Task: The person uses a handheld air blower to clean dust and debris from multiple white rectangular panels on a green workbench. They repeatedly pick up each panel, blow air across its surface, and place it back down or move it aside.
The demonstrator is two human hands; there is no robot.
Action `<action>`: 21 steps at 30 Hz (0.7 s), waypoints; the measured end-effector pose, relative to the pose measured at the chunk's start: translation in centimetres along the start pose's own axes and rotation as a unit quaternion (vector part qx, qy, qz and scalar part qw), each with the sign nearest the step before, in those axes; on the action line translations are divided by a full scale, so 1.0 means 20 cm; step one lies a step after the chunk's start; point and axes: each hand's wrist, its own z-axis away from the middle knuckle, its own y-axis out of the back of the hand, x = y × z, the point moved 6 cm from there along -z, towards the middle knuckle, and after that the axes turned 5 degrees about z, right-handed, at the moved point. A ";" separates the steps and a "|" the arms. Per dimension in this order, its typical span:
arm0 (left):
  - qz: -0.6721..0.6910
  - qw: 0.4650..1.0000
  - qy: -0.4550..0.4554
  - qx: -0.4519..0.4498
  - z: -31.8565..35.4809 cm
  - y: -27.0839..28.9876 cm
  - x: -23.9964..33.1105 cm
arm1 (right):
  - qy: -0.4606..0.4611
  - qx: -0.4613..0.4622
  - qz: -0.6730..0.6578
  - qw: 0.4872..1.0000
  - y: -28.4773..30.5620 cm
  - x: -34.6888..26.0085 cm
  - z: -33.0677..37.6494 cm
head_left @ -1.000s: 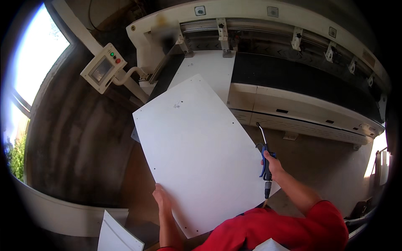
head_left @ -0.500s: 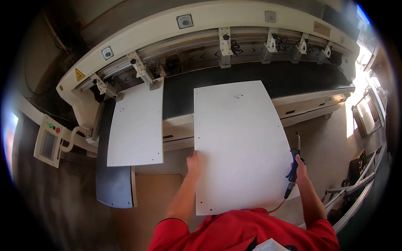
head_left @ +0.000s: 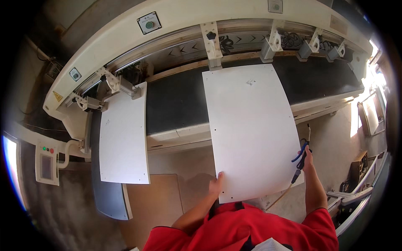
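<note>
I am gripping the near edge of the large white panel (head_left: 250, 129) with my left hand (head_left: 217, 184), fingers curled up over its lower left corner. My right hand (head_left: 307, 155) is steadying the panel's right edge while it is also clenched around a blue-handled air blow gun (head_left: 300, 158), whose thin hose (head_left: 281, 195) is trailing down past my red sleeve.

Half a second ago this panel was hanging more toward me, its far edge short of the machine's back rail. Now its far end is lying on the black conveyor belt (head_left: 176, 102), nearly touching the cream clamp brackets (head_left: 211, 42) at the back, so I judge the board is being fed onto the machine bed and most of its weight is already resting there.

To my left, a second, narrower white panel (head_left: 124, 134) is lying on the same belt, well apart from mine. Farther left, a small control box (head_left: 47, 162) with coloured buttons is hanging on its arm beside the cream machine housing (head_left: 176, 19).
</note>
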 end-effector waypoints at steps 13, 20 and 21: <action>0.002 0.987 0.068 0.145 0.08 -0.19 0.44 | -0.037 -0.125 0.023 0.991 -0.11 -0.28 -0.40; 0.034 0.984 0.107 0.140 0.04 -0.20 0.54 | -0.050 -0.129 0.008 0.990 -0.14 -0.31 -0.47; 0.037 0.983 0.102 0.151 0.02 -0.20 0.51 | -0.052 -0.132 0.015 0.990 -0.15 -0.31 -0.46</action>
